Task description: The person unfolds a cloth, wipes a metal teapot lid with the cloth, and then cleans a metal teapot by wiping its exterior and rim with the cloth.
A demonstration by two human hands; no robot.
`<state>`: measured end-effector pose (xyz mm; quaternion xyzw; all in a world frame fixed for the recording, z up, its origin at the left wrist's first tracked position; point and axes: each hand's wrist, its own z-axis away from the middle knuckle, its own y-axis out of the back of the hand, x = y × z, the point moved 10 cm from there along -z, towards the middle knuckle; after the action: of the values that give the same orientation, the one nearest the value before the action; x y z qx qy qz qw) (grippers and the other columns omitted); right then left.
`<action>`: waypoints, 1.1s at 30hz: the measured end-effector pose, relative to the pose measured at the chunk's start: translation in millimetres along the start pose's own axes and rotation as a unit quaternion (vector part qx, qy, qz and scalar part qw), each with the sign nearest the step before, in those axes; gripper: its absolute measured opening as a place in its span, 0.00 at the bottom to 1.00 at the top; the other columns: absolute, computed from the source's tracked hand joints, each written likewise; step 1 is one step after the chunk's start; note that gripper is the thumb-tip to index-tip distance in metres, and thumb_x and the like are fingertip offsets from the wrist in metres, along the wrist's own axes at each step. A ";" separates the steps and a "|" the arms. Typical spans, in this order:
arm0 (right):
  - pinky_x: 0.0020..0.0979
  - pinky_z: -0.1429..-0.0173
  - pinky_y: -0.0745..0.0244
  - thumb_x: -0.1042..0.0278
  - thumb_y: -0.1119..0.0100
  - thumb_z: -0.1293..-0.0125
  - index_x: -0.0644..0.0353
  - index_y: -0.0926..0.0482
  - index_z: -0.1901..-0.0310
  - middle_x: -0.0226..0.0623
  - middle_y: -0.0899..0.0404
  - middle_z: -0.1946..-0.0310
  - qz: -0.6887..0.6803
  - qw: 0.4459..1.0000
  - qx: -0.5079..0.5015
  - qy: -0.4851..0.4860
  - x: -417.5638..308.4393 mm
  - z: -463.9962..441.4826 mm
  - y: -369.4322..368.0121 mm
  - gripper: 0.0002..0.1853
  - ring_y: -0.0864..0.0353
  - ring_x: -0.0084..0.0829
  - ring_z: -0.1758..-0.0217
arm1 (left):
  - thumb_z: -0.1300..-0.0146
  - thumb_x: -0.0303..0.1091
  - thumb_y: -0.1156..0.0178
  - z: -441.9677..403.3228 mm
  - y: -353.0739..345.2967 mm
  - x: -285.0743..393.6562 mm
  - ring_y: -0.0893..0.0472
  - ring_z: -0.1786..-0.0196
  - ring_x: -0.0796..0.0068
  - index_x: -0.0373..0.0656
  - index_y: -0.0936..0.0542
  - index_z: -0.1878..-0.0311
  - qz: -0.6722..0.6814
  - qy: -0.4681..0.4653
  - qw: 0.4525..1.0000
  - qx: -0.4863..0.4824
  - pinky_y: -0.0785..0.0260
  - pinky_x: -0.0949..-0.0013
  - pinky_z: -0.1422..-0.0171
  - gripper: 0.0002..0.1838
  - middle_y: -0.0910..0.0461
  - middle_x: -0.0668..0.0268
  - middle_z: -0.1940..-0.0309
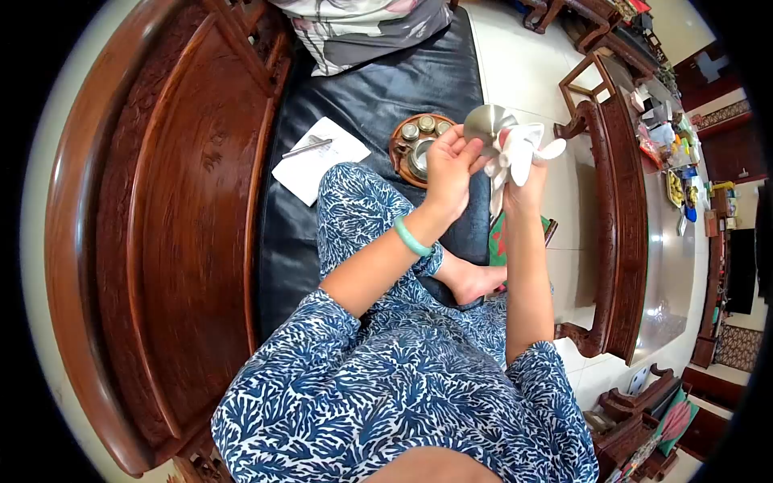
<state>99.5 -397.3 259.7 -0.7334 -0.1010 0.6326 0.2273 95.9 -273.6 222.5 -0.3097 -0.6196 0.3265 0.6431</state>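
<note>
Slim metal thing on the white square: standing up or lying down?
Lying down: the slim metal thing rests along its length on the white square.

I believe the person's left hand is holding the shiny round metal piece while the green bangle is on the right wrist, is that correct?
Not quite: the head view shows the green bangle on the left wrist. The left hand does hold the shiny round metal piece.

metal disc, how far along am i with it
Looks midway. Done: small containers are grouped on the round tray. In hand: your left holds the metal disc, your right bunched white material. Probably left: finishing the disc, setting it down.
</note>
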 end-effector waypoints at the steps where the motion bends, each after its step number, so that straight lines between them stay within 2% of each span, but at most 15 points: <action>1: 0.24 0.71 0.23 0.77 0.40 0.38 0.66 0.20 0.59 0.35 0.18 0.66 -0.007 1.000 0.002 -0.003 -4.7 3.3 0.5 0.06 0.19 0.24 0.69 | 0.33 0.23 0.46 5.9 -4.3 3.3 0.17 0.61 0.80 0.38 0.24 0.52 -0.019 -0.008 1.000 -0.003 0.22 0.77 0.57 0.08 0.17 0.65 0.59; 3: 0.24 0.74 0.23 0.77 0.40 0.38 0.67 0.21 0.59 0.35 0.18 0.65 0.002 0.997 0.064 -0.037 15.7 -9.1 9.5 0.07 0.19 0.24 0.69 | 0.34 0.23 0.44 -2.2 13.3 2.9 0.17 0.59 0.78 0.38 0.23 0.51 -0.078 0.028 0.996 0.032 0.22 0.75 0.54 0.09 0.17 0.65 0.58; 5: 0.29 0.66 0.21 0.76 0.42 0.36 0.66 0.21 0.58 0.35 0.19 0.66 0.057 0.990 0.092 -0.092 42.9 -14.3 23.6 0.07 0.19 0.27 0.67 | 0.35 0.22 0.44 -16.4 30.9 1.2 0.18 0.57 0.77 0.37 0.23 0.51 -0.101 0.063 0.992 0.034 0.22 0.72 0.52 0.09 0.17 0.65 0.58; 7: 0.30 0.61 0.21 0.75 0.43 0.36 0.65 0.22 0.54 0.36 0.19 0.64 -0.010 0.991 0.082 -0.110 56.3 -12.5 23.9 0.09 0.18 0.29 0.64 | 0.35 0.23 0.44 -43.4 64.5 2.6 0.19 0.55 0.74 0.37 0.23 0.53 -0.115 0.064 0.991 0.037 0.22 0.70 0.50 0.08 0.19 0.63 0.57; 9: 0.31 0.61 0.19 0.69 0.42 0.34 0.65 0.23 0.51 0.36 0.20 0.61 -0.034 0.982 0.101 -0.154 77.3 -4.6 55.6 0.13 0.18 0.28 0.64 | 0.34 0.22 0.45 -70.9 98.6 26.5 0.19 0.53 0.68 0.34 0.25 0.54 -0.127 0.042 0.985 0.112 0.21 0.68 0.47 0.07 0.20 0.59 0.54; 11: 0.32 0.63 0.21 0.70 0.38 0.38 0.61 0.25 0.51 0.34 0.22 0.65 -0.092 0.973 0.063 -0.204 90.2 15.2 74.7 0.15 0.21 0.29 0.66 | 0.35 0.22 0.43 -99.7 137.0 44.7 0.19 0.51 0.65 0.32 0.25 0.51 -0.129 0.055 0.977 0.160 0.22 0.66 0.44 0.10 0.21 0.58 0.54; 13: 0.32 0.62 0.21 0.70 0.39 0.39 0.64 0.27 0.47 0.36 0.21 0.60 -0.110 0.956 0.063 -0.264 113.1 39.0 112.8 0.19 0.20 0.30 0.62 | 0.34 0.22 0.44 -138.9 189.1 47.1 0.18 0.53 0.67 0.32 0.25 0.51 -0.183 0.070 0.964 0.177 0.20 0.66 0.47 0.10 0.20 0.60 0.56; 17: 0.31 0.64 0.22 0.71 0.39 0.42 0.62 0.27 0.48 0.37 0.22 0.66 -0.129 0.928 0.057 -0.345 122.0 103.8 158.8 0.19 0.20 0.31 0.67 | 0.36 0.18 0.45 -163.4 270.2 38.6 0.17 0.55 0.65 0.29 0.24 0.52 -0.262 0.120 0.921 0.260 0.19 0.64 0.50 0.10 0.20 0.59 0.56; 19: 0.32 0.65 0.22 0.72 0.38 0.43 0.62 0.26 0.50 0.37 0.22 0.68 -0.015 0.908 0.157 -0.388 111.6 141.3 183.5 0.18 0.20 0.32 0.68 | 0.37 0.17 0.43 -167.5 289.8 31.0 0.17 0.55 0.64 0.27 0.24 0.51 -0.251 0.116 0.921 0.274 0.19 0.64 0.50 0.11 0.20 0.56 0.55; 22: 0.34 0.63 0.21 0.70 0.36 0.42 0.60 0.24 0.56 0.37 0.21 0.69 -0.014 0.917 0.162 -0.365 98.2 164.0 191.5 0.13 0.19 0.33 0.67 | 0.39 0.16 0.42 -158.2 279.8 32.5 0.17 0.55 0.64 0.26 0.25 0.51 -0.267 0.108 0.917 0.276 0.19 0.63 0.51 0.12 0.20 0.55 0.55; 25: 0.33 0.63 0.21 0.70 0.36 0.42 0.60 0.25 0.56 0.37 0.20 0.68 -0.014 0.908 0.164 -0.386 97.8 171.6 194.1 0.13 0.19 0.32 0.67 | 0.40 0.17 0.39 -154.8 285.4 34.7 0.17 0.58 0.65 0.26 0.25 0.49 -0.296 0.085 0.905 0.294 0.18 0.64 0.52 0.15 0.19 0.55 0.56; 28: 0.33 0.63 0.22 0.71 0.37 0.42 0.61 0.25 0.55 0.37 0.21 0.69 -0.035 0.904 0.175 -0.388 100.3 167.0 181.4 0.13 0.19 0.32 0.68 | 0.41 0.16 0.39 -157.3 285.4 33.8 0.17 0.59 0.65 0.25 0.24 0.50 -0.308 0.084 0.911 0.260 0.19 0.67 0.54 0.15 0.19 0.53 0.57; 30: 0.34 0.63 0.22 0.71 0.38 0.42 0.63 0.26 0.53 0.38 0.21 0.68 -0.069 0.908 0.143 -0.388 108.7 163.7 175.8 0.15 0.19 0.34 0.67 | 0.42 0.20 0.36 -146.6 282.6 50.7 0.17 0.58 0.68 0.29 0.20 0.52 -0.403 0.056 0.869 0.280 0.23 0.70 0.56 0.14 0.17 0.56 0.59; 31: 0.34 0.63 0.22 0.71 0.38 0.42 0.63 0.26 0.53 0.38 0.21 0.68 -0.071 0.908 0.143 -0.388 108.9 160.5 171.2 0.15 0.19 0.34 0.67 | 0.42 0.20 0.36 -141.5 276.6 53.3 0.17 0.58 0.68 0.29 0.20 0.52 -0.405 0.055 0.869 0.279 0.23 0.70 0.56 0.14 0.17 0.56 0.59; 33: 0.36 0.61 0.21 0.71 0.39 0.43 0.64 0.26 0.52 0.40 0.20 0.67 -0.082 0.905 0.141 -0.393 111.0 157.7 157.1 0.17 0.19 0.35 0.67 | 0.43 0.25 0.35 -138.8 241.4 76.0 0.17 0.59 0.73 0.36 0.17 0.55 -0.613 -0.029 0.760 0.216 0.26 0.71 0.58 0.12 0.16 0.59 0.62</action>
<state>-56.1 -454.1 74.2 -0.3753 -0.1514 0.8563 0.3210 227.3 -68.1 68.3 0.2928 -0.6083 -0.0033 0.7377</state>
